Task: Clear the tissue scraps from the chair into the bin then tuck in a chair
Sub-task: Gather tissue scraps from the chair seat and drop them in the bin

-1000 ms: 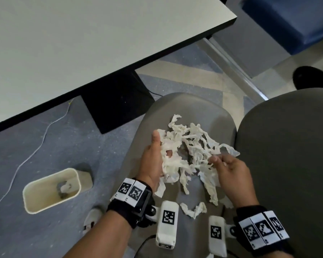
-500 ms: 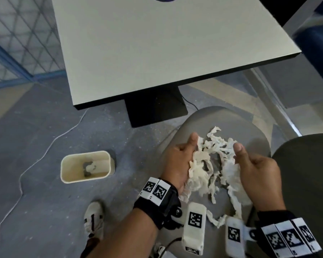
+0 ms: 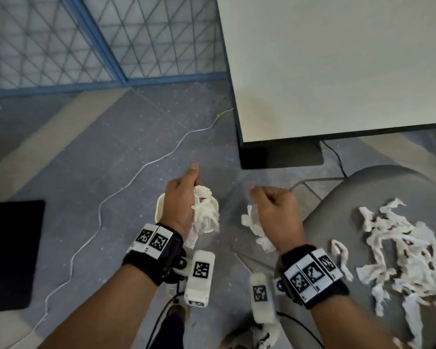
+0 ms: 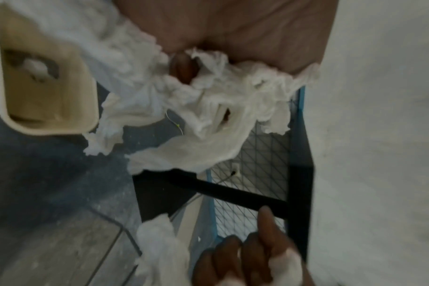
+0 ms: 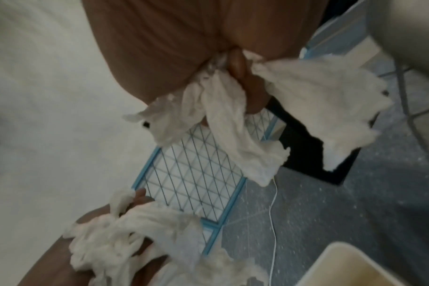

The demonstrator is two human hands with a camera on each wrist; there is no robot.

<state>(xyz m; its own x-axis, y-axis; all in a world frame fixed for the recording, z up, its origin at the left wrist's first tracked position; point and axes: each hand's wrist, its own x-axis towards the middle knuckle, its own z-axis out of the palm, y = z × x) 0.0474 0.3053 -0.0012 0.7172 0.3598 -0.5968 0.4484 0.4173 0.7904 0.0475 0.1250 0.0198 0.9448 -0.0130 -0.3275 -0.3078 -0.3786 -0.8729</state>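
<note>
Head view, left to right: bin (image 3: 159, 206) on floor, mostly hidden under left hand (image 3: 180, 205), fingers curled round a tissue wad (image 3: 205, 214), poised above for dropping. Right hand (image 3: 275, 212) alongside, clutching smaller scraps (image 3: 253, 226), short of bin. Most tissue scraps (image 3: 400, 250) left on chair (image 3: 337, 197).

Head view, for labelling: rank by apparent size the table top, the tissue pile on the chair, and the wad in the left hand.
1. Table top
2. Tissue pile on the chair
3. Wad in the left hand, partly hidden by the hand
</note>
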